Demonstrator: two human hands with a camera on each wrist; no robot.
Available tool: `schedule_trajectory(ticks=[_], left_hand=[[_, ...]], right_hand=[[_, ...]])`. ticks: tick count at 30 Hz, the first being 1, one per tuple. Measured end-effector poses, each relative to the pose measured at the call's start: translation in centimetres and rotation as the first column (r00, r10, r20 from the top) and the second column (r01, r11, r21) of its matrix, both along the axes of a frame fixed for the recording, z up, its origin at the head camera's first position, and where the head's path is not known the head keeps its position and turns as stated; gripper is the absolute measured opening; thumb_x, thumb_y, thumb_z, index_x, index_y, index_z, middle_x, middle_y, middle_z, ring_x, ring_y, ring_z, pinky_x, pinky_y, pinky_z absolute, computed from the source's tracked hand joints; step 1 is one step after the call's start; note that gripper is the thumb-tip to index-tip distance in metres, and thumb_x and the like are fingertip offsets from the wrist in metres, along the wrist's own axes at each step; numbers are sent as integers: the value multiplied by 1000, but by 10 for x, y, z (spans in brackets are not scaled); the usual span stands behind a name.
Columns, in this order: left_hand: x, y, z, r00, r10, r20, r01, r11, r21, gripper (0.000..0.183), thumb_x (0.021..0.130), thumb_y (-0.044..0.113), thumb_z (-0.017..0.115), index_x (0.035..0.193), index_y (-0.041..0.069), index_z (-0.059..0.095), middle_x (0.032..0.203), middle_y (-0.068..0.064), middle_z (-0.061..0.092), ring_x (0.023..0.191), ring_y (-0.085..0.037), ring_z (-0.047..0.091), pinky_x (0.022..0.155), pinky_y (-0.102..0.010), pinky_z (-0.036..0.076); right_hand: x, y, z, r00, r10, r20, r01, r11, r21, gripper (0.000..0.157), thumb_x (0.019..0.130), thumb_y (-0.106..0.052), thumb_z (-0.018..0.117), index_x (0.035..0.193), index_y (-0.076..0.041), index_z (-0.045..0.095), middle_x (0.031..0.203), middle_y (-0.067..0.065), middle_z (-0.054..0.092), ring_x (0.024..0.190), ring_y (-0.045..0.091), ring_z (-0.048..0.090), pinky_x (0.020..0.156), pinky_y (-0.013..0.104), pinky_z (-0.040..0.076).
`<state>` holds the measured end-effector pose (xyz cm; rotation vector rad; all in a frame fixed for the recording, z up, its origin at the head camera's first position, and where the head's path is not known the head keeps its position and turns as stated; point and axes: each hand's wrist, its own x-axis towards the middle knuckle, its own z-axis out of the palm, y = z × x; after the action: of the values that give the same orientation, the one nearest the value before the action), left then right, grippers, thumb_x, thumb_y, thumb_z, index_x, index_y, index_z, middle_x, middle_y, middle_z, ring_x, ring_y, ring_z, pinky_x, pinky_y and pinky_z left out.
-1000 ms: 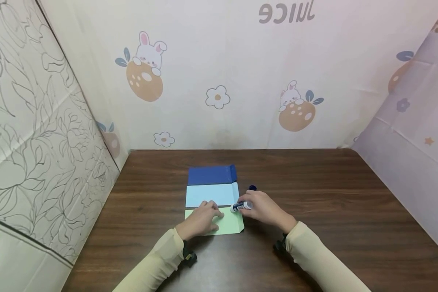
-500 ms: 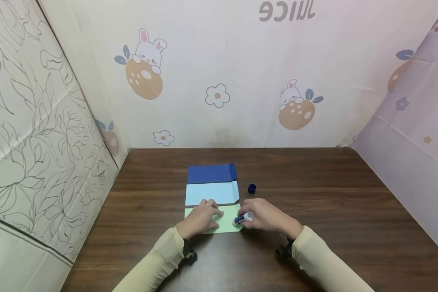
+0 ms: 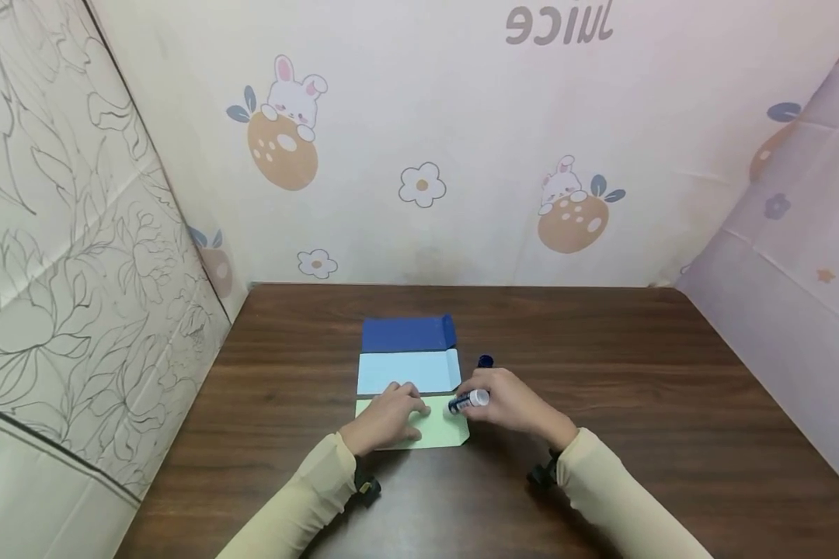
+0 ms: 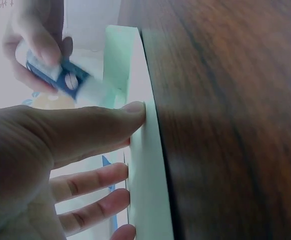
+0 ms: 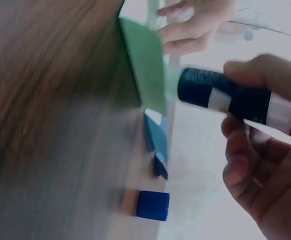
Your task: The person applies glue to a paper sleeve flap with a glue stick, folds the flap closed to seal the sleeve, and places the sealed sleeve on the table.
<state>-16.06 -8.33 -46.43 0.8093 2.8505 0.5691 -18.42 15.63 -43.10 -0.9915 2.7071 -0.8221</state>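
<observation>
My left hand (image 3: 384, 418) presses the light green paper envelope (image 3: 442, 433) to the table with spread fingertips; in the left wrist view the thumb (image 4: 100, 122) rests along its near edge. My right hand (image 3: 509, 404) grips a glue stick (image 3: 470, 401) between thumb and fingers. The stick lies tilted, its uncapped tip at the raised flap (image 5: 148, 65) on the envelope's right end. Blue and white show on the barrel in the right wrist view. The glue stick's dark blue cap (image 5: 153, 205) stands on the table beyond the right hand.
Beyond the green envelope lie a light blue envelope (image 3: 400, 374) and a dark blue one (image 3: 400, 335), in a column with flaps to the right. All rest on a dark wooden table (image 3: 643, 404). Printed cloth walls (image 3: 363, 225) enclose the back and sides.
The right hand slid the glue stick toward the person along the green flap, then part of the way back. The left hand stays in place on the envelope.
</observation>
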Motion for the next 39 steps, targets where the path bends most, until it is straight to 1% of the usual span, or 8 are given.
schedule_trajectory(ticks=[4,10,19,25,28,31,35,39], left_hand=[[0,2,0,1000,1,7,-1,1000,-23,36,78,22,81,112,15,74,113,-2,62,100,-21,52,75,-34,48],[-2,3,0,1000,-2,-7,1,999,-38,35,78,23,81,111,16,74,112,-2,62,100,-21,53,73,-34,49],[-1,1,2,1000,13,-8,-13,999,-37,34,78,23,82,110,16,74,113,-3,61,101,-22,53,73,-36,49],[0,0,3,1000,20,-1,-20,999,-27,34,78,23,81,110,15,74,114,-3,61,102,-22,52,75,-38,49],[1,-1,4,1000,21,1,-21,999,-24,34,78,23,82,109,15,74,113,-3,61,102,-22,52,75,-37,48],[1,-1,3,1000,20,2,-20,1000,-17,34,77,22,82,109,15,74,112,-3,61,102,-22,52,75,-36,48],[-1,1,0,1000,8,-9,-8,1000,-24,34,78,23,82,110,16,74,112,-2,61,101,-22,52,73,-35,48],[-2,2,-1,1000,0,-11,-1,1000,-28,34,78,23,82,110,16,74,111,-2,61,99,-22,53,72,-34,48]], right_hand=[[-4,-5,-8,990,-80,-120,86,995,46,20,83,-20,76,102,-14,74,86,-5,62,74,7,51,65,21,46],[-4,-8,-11,981,-55,-188,69,995,70,19,82,-20,77,100,-13,74,83,-5,60,70,5,49,62,18,43],[13,-5,-3,987,127,-103,-122,991,56,19,80,-19,76,98,-14,75,86,-8,62,74,0,53,64,17,46],[20,-1,2,986,165,-24,-165,986,24,18,79,-19,76,97,-15,75,85,-10,61,73,-1,51,61,16,45],[18,-2,5,990,141,-31,-141,990,-10,18,80,-17,75,97,-14,75,84,-9,61,72,-1,51,61,17,46],[12,-5,5,992,71,-108,-73,997,-10,17,81,-16,75,98,-13,75,83,-7,61,71,2,51,61,18,45],[4,-9,-1,975,-13,-223,25,998,50,18,82,-19,76,99,-12,75,82,-6,59,68,3,47,61,18,42],[1,-11,-9,964,-27,-265,54,994,97,20,81,-20,79,99,-12,75,81,-5,57,64,4,44,58,17,39]])
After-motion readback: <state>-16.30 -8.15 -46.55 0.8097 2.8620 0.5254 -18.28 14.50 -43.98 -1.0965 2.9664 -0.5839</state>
